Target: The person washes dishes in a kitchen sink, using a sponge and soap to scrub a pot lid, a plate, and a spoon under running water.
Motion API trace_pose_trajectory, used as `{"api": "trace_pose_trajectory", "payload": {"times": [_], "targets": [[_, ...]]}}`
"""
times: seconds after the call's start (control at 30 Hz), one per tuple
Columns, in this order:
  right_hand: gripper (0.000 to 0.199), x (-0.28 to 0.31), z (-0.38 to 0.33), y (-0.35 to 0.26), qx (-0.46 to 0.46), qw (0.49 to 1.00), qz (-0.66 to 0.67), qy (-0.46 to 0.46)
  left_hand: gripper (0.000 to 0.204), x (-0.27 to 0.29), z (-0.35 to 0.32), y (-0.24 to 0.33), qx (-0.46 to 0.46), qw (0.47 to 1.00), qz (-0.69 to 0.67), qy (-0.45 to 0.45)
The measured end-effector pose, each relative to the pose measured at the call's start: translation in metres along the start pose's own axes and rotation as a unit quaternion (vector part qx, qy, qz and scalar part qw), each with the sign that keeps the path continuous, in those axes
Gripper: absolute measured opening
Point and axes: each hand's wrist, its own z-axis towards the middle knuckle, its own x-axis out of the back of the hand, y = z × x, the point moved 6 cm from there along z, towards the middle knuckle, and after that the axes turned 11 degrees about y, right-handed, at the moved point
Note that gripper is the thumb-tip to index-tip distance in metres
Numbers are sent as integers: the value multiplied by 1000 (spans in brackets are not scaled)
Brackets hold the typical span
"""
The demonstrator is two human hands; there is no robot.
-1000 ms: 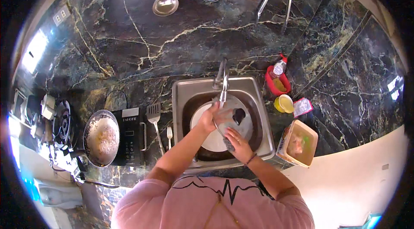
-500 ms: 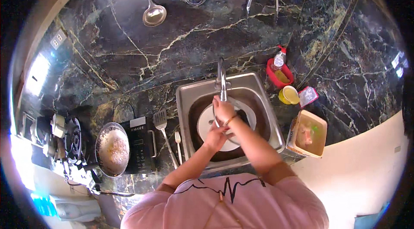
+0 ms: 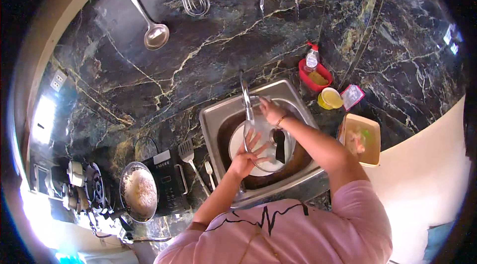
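Observation:
A clear glass lid with a metal rim and black handle is tilted over the sink, under the faucet. My right hand grips the lid's far rim, close to the faucet. My left hand is spread against the lid's left side, fingers apart; whether the palm bears its weight I cannot tell. Beneath the lid a white plate lies in the sink basin, partly hidden by the lid and my left hand.
Left of the sink are a fork, a slotted turner and a pan on a black cooktop. To the right stand a red holder with a pump bottle, a yellow cup and a rectangular tub.
My hands have moved apart: the right slid to the lid's far rim, the left opened out with spread fingers. The lid's handle shows more plainly. The whole view has turned a little.

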Motion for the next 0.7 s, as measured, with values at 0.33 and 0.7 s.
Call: {"api": "trace_pose_trajectory", "payload": {"times": [0.33, 0.7], "targets": [[30, -21, 10, -37, 26, 989, -93, -109, 91, 22, -3, 10, -43, 998, -36, 25], [39, 5, 16, -47, 96, 975, -174, -94, 63, 16, 19, 11, 27, 997, 70, -31]]}}
